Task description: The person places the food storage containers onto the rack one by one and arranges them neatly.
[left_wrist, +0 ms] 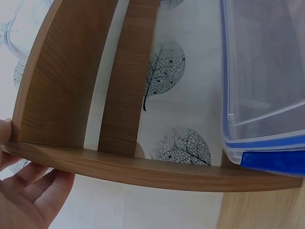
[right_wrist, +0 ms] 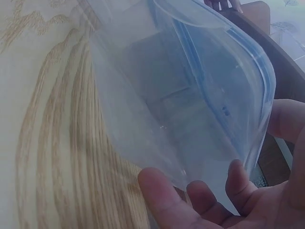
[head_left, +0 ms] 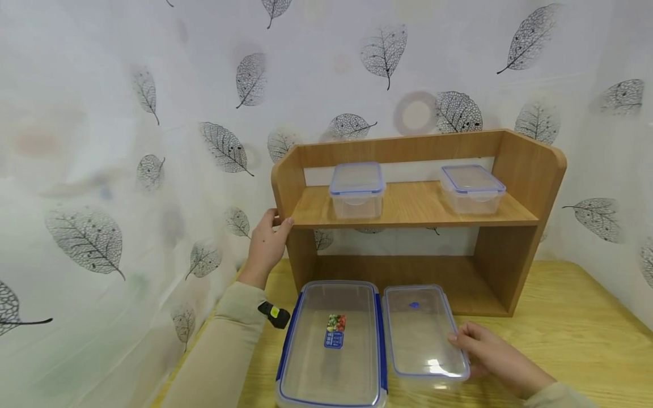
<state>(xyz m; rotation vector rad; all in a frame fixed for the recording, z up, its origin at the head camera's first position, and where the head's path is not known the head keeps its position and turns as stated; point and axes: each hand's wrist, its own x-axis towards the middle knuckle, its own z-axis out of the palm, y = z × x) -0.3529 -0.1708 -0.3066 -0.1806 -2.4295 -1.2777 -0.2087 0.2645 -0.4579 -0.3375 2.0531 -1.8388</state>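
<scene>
My left hand [head_left: 267, 243] grips the left side panel of a wooden two-tier shelf [head_left: 528, 181]. In the left wrist view, fingers and thumb of that left hand [left_wrist: 28, 198] curl round the panel's edge. My right hand [head_left: 492, 351] holds a clear lidded food container [head_left: 418, 340] by its right side, thumb at the lid's rim. In the right wrist view, several fingers of the right hand [right_wrist: 267, 205] lie against the container's wall [right_wrist: 138, 109]. Left of it sits a larger clear container [head_left: 352, 345] with dark blue clips and a label, touched by neither hand.
Two small clear containers with blue-rimmed lids, one left [head_left: 357, 192] and one right [head_left: 474, 190], stand on the upper tier. The shelf stands on a light wooden table [head_left: 571, 317]. Leaf-patterned sheeting [head_left: 326, 68] covers the walls behind and to the left.
</scene>
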